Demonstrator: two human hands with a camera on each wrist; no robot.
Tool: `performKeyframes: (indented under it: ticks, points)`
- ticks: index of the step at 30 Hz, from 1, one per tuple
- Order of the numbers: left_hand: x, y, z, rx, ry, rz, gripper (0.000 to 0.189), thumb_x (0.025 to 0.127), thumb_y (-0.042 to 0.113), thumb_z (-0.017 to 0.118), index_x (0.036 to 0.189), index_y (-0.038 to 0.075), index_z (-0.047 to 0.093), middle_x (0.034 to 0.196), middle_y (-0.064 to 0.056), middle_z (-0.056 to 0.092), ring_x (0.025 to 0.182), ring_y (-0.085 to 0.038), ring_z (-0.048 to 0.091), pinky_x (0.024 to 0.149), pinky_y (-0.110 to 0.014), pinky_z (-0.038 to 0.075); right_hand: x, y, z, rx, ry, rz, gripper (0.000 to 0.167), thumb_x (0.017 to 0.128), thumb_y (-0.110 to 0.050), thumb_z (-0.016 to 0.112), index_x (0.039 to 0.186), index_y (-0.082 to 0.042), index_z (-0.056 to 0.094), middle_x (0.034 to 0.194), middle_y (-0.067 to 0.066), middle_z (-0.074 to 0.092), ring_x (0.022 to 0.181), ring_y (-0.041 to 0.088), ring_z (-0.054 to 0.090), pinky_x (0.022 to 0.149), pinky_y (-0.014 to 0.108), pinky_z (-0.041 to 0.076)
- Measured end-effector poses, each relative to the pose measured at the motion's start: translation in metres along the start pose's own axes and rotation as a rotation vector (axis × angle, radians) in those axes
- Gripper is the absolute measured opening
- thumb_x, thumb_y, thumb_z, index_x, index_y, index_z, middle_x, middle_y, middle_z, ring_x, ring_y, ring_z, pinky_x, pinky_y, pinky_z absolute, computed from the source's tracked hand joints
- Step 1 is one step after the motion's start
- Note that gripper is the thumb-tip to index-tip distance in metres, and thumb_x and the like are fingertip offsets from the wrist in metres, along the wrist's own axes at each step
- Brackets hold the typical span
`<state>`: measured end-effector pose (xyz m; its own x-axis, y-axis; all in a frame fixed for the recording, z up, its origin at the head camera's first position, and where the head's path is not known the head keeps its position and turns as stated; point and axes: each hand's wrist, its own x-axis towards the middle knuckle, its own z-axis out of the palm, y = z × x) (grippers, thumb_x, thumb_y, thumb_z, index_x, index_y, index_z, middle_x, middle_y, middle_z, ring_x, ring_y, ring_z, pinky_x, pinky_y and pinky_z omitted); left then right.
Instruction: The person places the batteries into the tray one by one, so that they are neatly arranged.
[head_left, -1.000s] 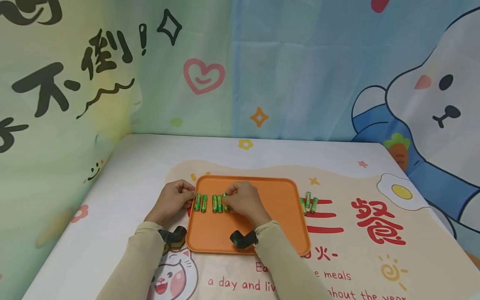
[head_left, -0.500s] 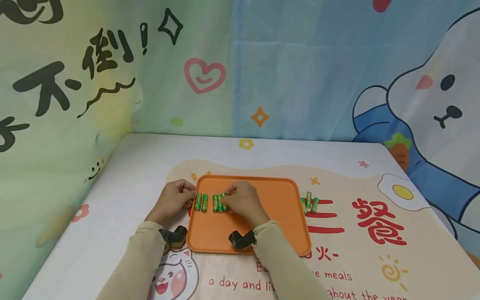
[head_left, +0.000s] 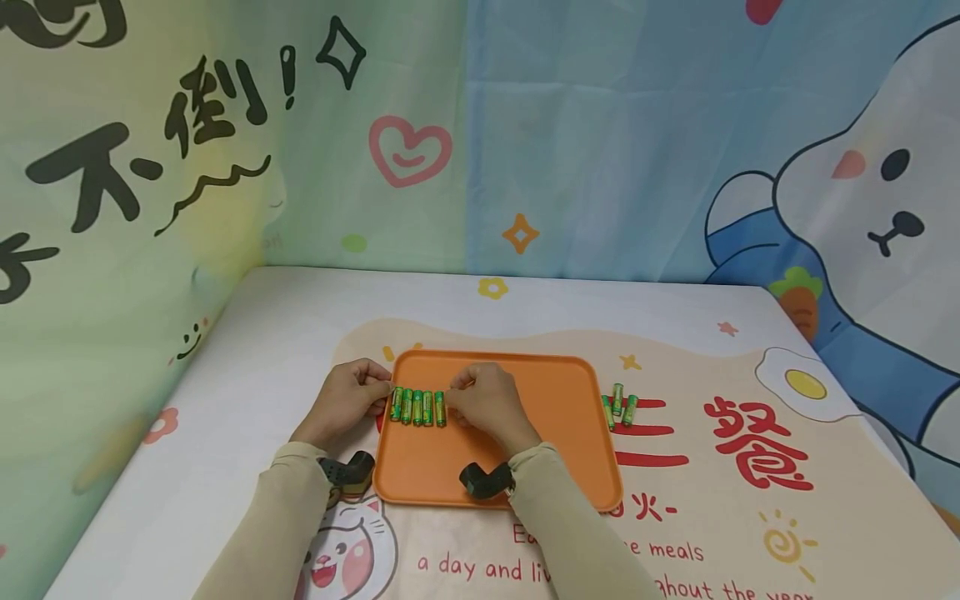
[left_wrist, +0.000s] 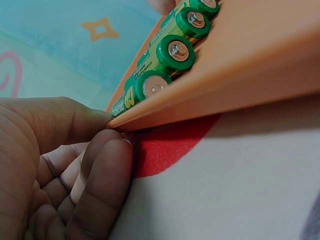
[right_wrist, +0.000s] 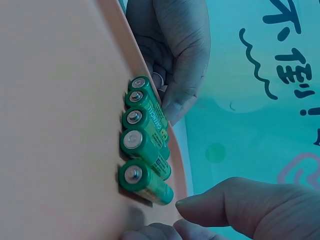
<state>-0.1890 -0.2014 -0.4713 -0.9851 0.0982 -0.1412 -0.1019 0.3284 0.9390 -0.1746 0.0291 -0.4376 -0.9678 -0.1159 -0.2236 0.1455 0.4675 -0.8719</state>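
Several green AA-size batteries (head_left: pixel 417 408) lie side by side in a row at the left end of an orange tray (head_left: pixel 551 417). My left hand (head_left: pixel 343 398) pinches the tray's left rim, thumb above and fingers below, beside the outermost battery (left_wrist: pixel 156 86). At the row's other end is my right hand (head_left: pixel 491 404), inside the tray. In the right wrist view, its thumb is close to the last battery (right_wrist: pixel 134 174), with a small gap between them. Nothing is held in that hand, and its other fingers are partly cut off by the frame.
Three more green batteries (head_left: pixel 617 404) lie on the printed tablecloth (head_left: pixel 750 500), just beyond the tray's right edge. Behind the table hangs a patterned curtain (head_left: pixel 570 167). Both wrists wear black camera mounts (head_left: pixel 486 481).
The right-hand group of batteries has slid left and joined the two at the tray's end in one row. My right hand now stands apart from them; my left hand stays on the rim.
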Motion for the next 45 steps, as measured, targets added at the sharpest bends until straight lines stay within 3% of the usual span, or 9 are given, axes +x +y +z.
performKeyframes:
  ticks: [16, 23, 32, 38, 45]
  points:
    - [0.001, 0.004, 0.008, -0.008, -0.019, 0.009, 0.016, 0.097, 0.002, 0.062, 0.109, -0.008, 0.065, 0.087, -0.008, 0.068, 0.070, -0.013, 0.065, 0.064, -0.024, 0.057, -0.006, 0.005, -0.010, 0.014, 0.007, 0.002, 0.011, 0.093, -0.010, 0.071, 0.102, -0.005, 0.074, 0.085, 0.009, 0.072, 0.066, 0.021, 0.070, 0.062, 0.033, 0.059]
    - [-0.002, 0.006, 0.007, 0.012, -0.018, 0.015, 0.018, 0.099, 0.004, 0.063, 0.111, -0.008, 0.065, 0.087, -0.009, 0.069, 0.072, -0.014, 0.065, 0.066, -0.025, 0.057, -0.009, 0.007, -0.026, 0.028, 0.030, 0.025, 0.013, 0.092, -0.013, 0.068, 0.102, -0.007, 0.073, 0.082, 0.009, 0.072, 0.068, 0.022, 0.072, 0.067, 0.034, 0.061]
    - [-0.004, 0.004, 0.003, 0.018, -0.013, -0.006, 0.018, 0.100, 0.006, 0.064, 0.112, -0.007, 0.065, 0.086, -0.008, 0.067, 0.072, -0.014, 0.064, 0.066, -0.024, 0.057, -0.017, 0.024, -0.076, 0.042, 0.126, 0.049, 0.021, 0.092, -0.014, 0.068, 0.109, -0.004, 0.074, 0.084, 0.013, 0.072, 0.070, 0.022, 0.070, 0.069, 0.034, 0.061]
    - [-0.004, 0.004, 0.004, 0.026, -0.016, -0.008, 0.018, 0.100, 0.007, 0.064, 0.112, -0.007, 0.065, 0.085, -0.007, 0.066, 0.072, -0.014, 0.064, 0.065, -0.024, 0.057, -0.027, 0.041, -0.121, 0.049, 0.213, 0.118, 0.028, 0.093, -0.015, 0.067, 0.116, 0.000, 0.072, 0.094, 0.017, 0.073, 0.078, 0.022, 0.071, 0.072, 0.033, 0.063]
    - [-0.003, 0.004, 0.000, 0.046, -0.004, 0.007, 0.019, 0.099, 0.006, 0.064, 0.113, -0.007, 0.066, 0.088, -0.008, 0.068, 0.073, -0.013, 0.065, 0.066, -0.024, 0.057, -0.038, 0.065, -0.162, 0.026, 0.288, 0.190, 0.031, 0.096, -0.019, 0.068, 0.120, 0.001, 0.069, 0.099, 0.015, 0.071, 0.077, 0.020, 0.072, 0.072, 0.031, 0.062]
